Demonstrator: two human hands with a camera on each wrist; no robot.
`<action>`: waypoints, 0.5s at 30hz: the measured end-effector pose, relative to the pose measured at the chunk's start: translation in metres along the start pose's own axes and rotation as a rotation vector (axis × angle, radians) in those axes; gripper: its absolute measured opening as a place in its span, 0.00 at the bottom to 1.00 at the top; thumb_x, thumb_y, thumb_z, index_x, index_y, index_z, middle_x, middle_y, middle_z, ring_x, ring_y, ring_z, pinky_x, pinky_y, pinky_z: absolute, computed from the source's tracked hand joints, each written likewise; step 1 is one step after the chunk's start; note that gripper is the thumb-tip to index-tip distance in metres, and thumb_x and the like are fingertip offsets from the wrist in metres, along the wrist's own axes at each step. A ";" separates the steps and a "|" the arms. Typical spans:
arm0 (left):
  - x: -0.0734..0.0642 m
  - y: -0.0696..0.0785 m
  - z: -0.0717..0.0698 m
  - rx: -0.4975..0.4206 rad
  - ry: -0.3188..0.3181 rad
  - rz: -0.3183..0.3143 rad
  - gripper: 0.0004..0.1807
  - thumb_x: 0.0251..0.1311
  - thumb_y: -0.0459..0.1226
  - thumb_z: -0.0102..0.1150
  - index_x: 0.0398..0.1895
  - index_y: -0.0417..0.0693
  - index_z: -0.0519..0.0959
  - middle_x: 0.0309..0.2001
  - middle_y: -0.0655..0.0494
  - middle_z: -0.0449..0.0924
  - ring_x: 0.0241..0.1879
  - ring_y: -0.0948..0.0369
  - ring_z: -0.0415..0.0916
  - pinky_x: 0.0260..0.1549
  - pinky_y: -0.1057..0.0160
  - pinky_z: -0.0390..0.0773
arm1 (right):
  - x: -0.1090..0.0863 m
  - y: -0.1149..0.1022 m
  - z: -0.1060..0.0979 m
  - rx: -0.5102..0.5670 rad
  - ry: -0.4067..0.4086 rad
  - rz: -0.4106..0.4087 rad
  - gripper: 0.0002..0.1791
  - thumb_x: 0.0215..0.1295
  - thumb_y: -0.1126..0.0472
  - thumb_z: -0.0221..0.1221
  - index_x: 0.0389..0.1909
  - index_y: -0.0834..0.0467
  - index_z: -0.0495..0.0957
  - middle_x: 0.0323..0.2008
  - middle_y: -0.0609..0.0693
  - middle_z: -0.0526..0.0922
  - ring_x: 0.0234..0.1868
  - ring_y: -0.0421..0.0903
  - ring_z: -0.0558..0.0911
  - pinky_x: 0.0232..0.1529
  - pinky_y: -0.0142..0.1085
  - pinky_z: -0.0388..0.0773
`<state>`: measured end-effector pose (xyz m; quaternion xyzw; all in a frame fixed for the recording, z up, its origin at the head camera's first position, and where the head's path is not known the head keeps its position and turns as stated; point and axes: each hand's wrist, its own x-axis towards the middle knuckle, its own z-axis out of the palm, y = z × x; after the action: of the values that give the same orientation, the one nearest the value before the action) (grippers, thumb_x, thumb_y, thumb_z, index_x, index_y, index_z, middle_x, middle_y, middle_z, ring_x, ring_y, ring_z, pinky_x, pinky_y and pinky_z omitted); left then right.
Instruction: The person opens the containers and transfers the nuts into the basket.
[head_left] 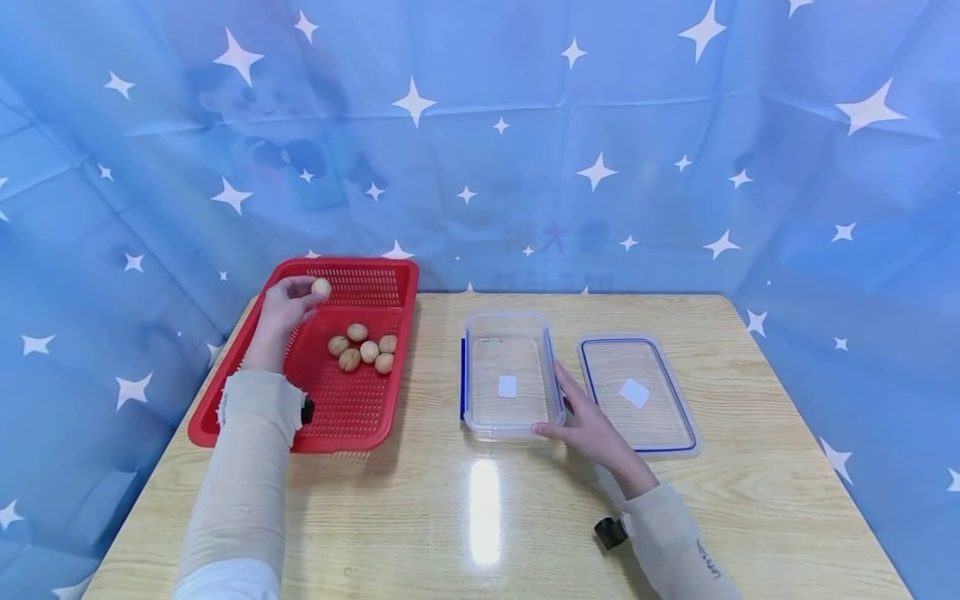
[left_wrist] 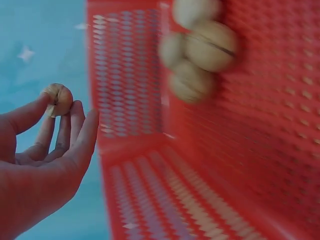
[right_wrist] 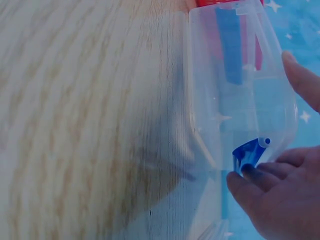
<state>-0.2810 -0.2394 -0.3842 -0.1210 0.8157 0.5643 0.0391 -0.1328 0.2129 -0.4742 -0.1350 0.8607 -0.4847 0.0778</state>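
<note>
Between thumb and fingertips my left hand (head_left: pixel 285 310) pinches a walnut (left_wrist: pixel 61 100), raised over the far left part of a red plastic basket (head_left: pixel 408 333). Several more walnuts (head_left: pixel 349 359) lie grouped on the basket's floor, toward its right side. To the right of the basket stands a clear plastic container (head_left: pixel 487 417) without its lid. My right hand (head_left: pixel 588 425) holds this container at its near right corner, thumb at the near edge and fingers along the right side. In the right wrist view those fingers are by a blue latch (right_wrist: pixel 250 152) hanging from the wall.
A clear lid (head_left: pixel 637 417) with a blue seal and a white label lies flat right of the container. Everything stands on a wooden table (head_left: pixel 390 525). Behind it and at both sides hangs a blue curtain (head_left: pixel 480 150) with white stars.
</note>
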 end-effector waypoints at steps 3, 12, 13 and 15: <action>0.006 -0.019 -0.002 0.019 -0.035 -0.043 0.31 0.73 0.39 0.51 0.75 0.41 0.58 0.73 0.39 0.59 0.71 0.43 0.62 0.70 0.46 0.68 | 0.000 -0.001 0.000 -0.004 0.003 -0.005 0.57 0.63 0.55 0.68 0.79 0.62 0.37 0.80 0.64 0.38 0.79 0.67 0.45 0.75 0.60 0.52; 0.018 -0.039 -0.001 0.218 -0.096 -0.096 0.27 0.71 0.36 0.53 0.70 0.37 0.63 0.66 0.36 0.64 0.61 0.43 0.64 0.63 0.43 0.72 | -0.001 -0.001 -0.002 -0.013 0.010 0.002 0.57 0.63 0.55 0.67 0.80 0.61 0.36 0.80 0.64 0.38 0.79 0.66 0.44 0.75 0.60 0.52; 0.018 -0.040 -0.001 0.231 -0.108 -0.095 0.26 0.72 0.37 0.52 0.69 0.36 0.63 0.66 0.36 0.64 0.61 0.43 0.64 0.61 0.44 0.72 | -0.001 -0.002 -0.002 -0.012 0.009 0.002 0.57 0.63 0.55 0.67 0.79 0.61 0.36 0.80 0.64 0.38 0.79 0.66 0.44 0.75 0.59 0.52; 0.011 -0.040 0.001 0.202 -0.124 -0.134 0.29 0.68 0.38 0.58 0.69 0.40 0.64 0.65 0.38 0.66 0.61 0.45 0.65 0.59 0.45 0.75 | -0.001 -0.002 -0.001 -0.009 0.011 0.001 0.57 0.63 0.55 0.68 0.79 0.62 0.37 0.80 0.64 0.38 0.79 0.66 0.44 0.75 0.59 0.52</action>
<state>-0.2818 -0.2529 -0.4230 -0.1356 0.8544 0.4820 0.1391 -0.1319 0.2132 -0.4717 -0.1322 0.8633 -0.4817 0.0730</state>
